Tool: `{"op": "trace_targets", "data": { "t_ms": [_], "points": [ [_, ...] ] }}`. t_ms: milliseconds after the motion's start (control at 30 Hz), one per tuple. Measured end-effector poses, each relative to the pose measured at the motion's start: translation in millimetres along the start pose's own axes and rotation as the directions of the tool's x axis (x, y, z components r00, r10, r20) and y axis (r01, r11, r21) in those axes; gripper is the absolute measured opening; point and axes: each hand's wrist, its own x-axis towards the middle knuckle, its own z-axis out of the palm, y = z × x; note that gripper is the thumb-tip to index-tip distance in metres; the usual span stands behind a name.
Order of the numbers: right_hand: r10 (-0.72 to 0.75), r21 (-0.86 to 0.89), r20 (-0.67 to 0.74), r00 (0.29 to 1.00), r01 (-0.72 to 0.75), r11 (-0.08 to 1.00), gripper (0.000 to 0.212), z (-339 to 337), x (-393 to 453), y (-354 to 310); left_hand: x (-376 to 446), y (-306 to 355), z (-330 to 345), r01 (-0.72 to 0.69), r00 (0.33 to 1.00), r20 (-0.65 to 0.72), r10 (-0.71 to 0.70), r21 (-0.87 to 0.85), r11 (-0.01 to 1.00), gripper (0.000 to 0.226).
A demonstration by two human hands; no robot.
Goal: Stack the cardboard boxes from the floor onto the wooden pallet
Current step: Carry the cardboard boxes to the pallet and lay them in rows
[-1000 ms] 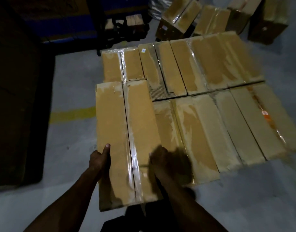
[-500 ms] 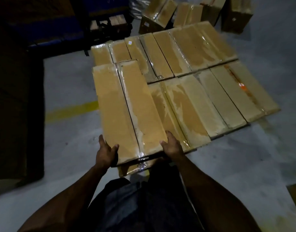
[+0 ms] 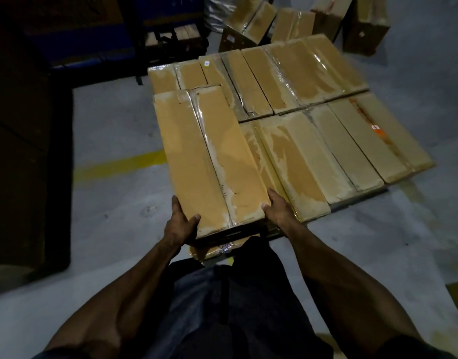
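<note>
A long flat cardboard box (image 3: 209, 156), taped down its middle, lies on top of the layer of boxes (image 3: 326, 141) that covers the pallet, at that layer's near left corner. My left hand (image 3: 181, 224) grips its near left corner, thumb on the top face. My right hand (image 3: 277, 208) holds its near right corner, fingers along the side. The pallet itself is almost wholly hidden under the boxes; only a dark edge (image 3: 357, 200) shows at the front right. Under the held box another box end (image 3: 209, 251) sticks out toward me.
More cardboard boxes (image 3: 251, 19) lean or stand on the grey floor beyond the pallet, at the top of the view. A dark tall mass (image 3: 23, 151) fills the left side. A yellow floor line (image 3: 119, 164) runs left of the stack. Blue racking (image 3: 93, 47) stands at the back left.
The box has come down from in front of me onto the stack's near left corner. My hands shifted from its near end to its two near corners.
</note>
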Motion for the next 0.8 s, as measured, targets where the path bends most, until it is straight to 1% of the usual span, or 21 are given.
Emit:
{"op": "trace_targets", "data": {
  "t_ms": [133,267,400,467,567,633,800],
  "points": [
    [-0.003,0.015,0.012,1.000,0.003,1.000,0.062,-1,5,13,-3,-5,6,-0.018,1.000,0.015,0.018,0.005,1.000,0.096],
    [-0.003,0.032,0.001,1.000,0.003,0.999,0.062,-1,7,18,-9,-1,8,-0.025,1.000,0.015,0.025,0.001,1.000,0.097],
    [0.004,0.051,-0.001,1.000,-0.004,0.999,0.063,0,5,24,-13,0,14,-0.041,0.999,0.005,0.041,0.029,0.999,0.096],
    [-0.003,0.055,-0.013,1.000,0.004,0.998,0.062,-2,2,23,-14,2,16,-0.026,1.000,-0.005,0.027,0.050,0.998,0.097],
    [-0.010,0.033,-0.039,0.999,0.011,0.999,0.060,-3,-5,18,-14,1,17,-0.014,1.000,0.001,0.014,0.057,0.998,0.096],
    [0.011,0.001,-0.053,0.999,-0.011,1.000,0.060,-1,-7,14,-15,1,15,-0.006,1.000,-0.003,0.006,0.050,0.999,0.098],
    [0.060,-0.105,-0.074,0.995,-0.068,0.992,0.071,8,-16,-4,-20,8,15,0.006,1.000,-0.026,-0.005,0.046,0.999,0.095]
  ]
}}
